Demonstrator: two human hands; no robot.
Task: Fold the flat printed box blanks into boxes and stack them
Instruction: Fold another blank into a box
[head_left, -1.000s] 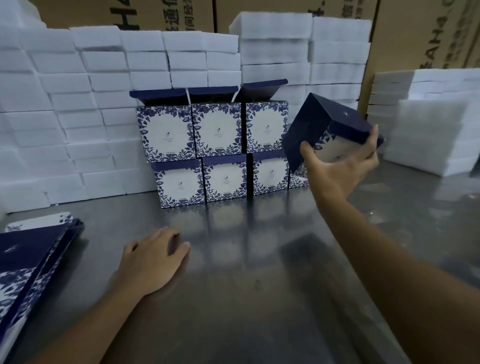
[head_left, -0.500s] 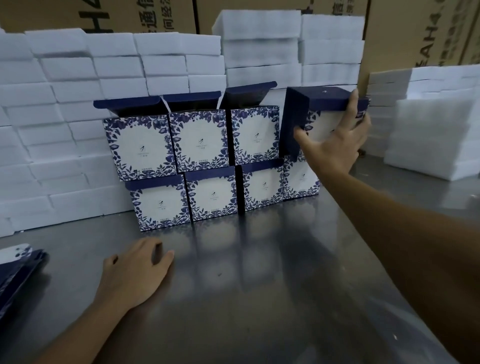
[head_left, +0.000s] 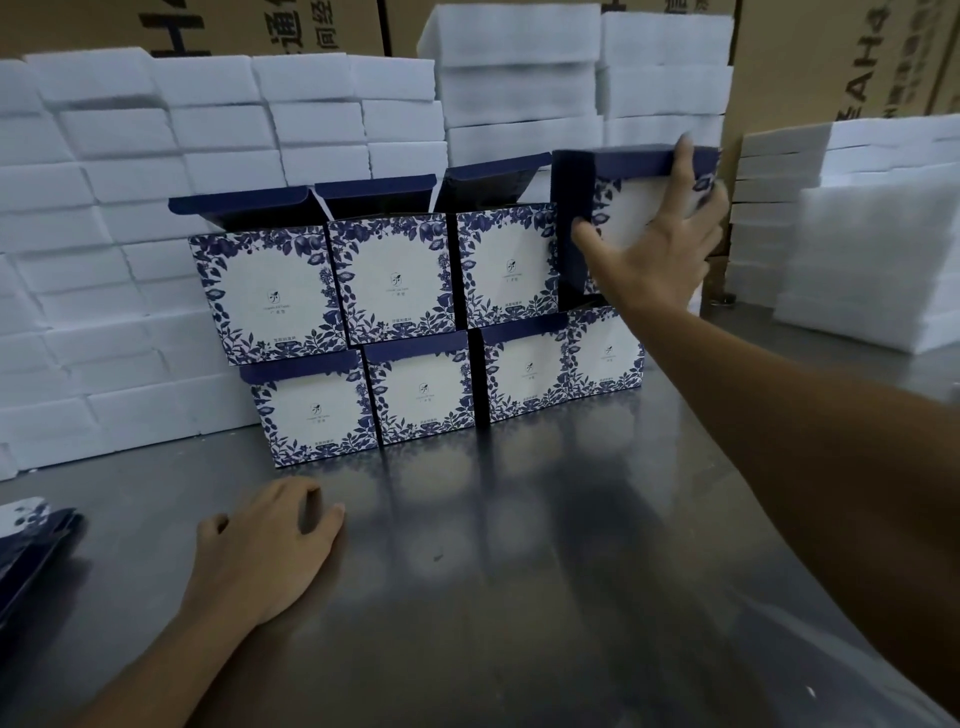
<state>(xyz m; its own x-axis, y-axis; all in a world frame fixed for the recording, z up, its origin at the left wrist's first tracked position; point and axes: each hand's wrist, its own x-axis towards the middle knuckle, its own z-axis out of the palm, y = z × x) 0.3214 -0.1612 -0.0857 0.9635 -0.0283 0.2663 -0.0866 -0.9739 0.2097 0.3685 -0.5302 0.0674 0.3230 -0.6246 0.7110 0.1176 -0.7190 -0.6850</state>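
The right hand reaches out to the stack of folded boxes at the back of the shiny metal counter. Its fingers are spread wide over the front of one blue and white box, with the thumb on the dark left side and a fingertip up on the top edge. This box sits at the right end of the stack's top row, on top of the bottom-right box, and it looks a little tilted. I cannot tell if it is fully resting there or if the hand is carrying some of it. The stack has two rows. The bottom row has four boxes standing side by side on the counter. The top row has three more boxes to the left of the held one, and their dark blue lids stick up open at the back. What is inside the boxes cannot be seen from here. The left hand lies palm down on the counter in front of the stack, with its fingers loosely curled and holding nothing. Far to the left of the stack, at the edge of the view, lies a pile of flat box blanks. Behind the stack are many white foam blocks, and behind those stand brown cardboard cartons.
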